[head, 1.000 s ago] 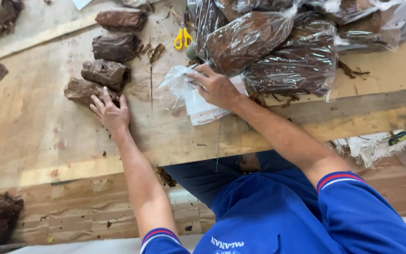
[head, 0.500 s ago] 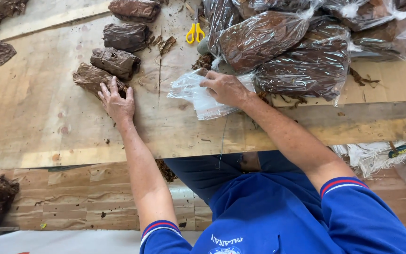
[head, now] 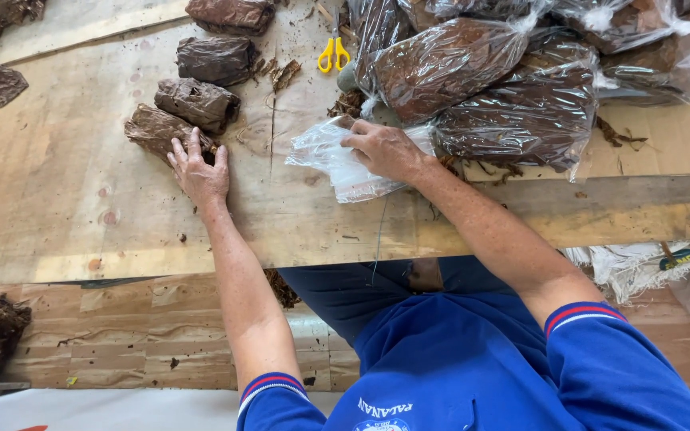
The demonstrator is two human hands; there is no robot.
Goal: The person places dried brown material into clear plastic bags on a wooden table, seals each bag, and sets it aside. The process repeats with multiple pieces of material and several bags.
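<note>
Blue short-sleeved shirt (head: 473, 359), red-white striped sleeve cuffs (head: 584, 313), dark trousers (head: 337, 287).

Your left hand (head: 199, 174) lay flat, fingers spread and pointing far, forearm bare and stretched out from the near side, your right hand (head: 385, 149) reached far-left, palm down, fingers curled, wrist straight, blue sleeves at both upper arms.

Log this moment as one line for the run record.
left hand: flat on nearest brown bundle | right hand: pressing empty clear bag | bench: row of bundles, filled bags, yellow scissors
</note>
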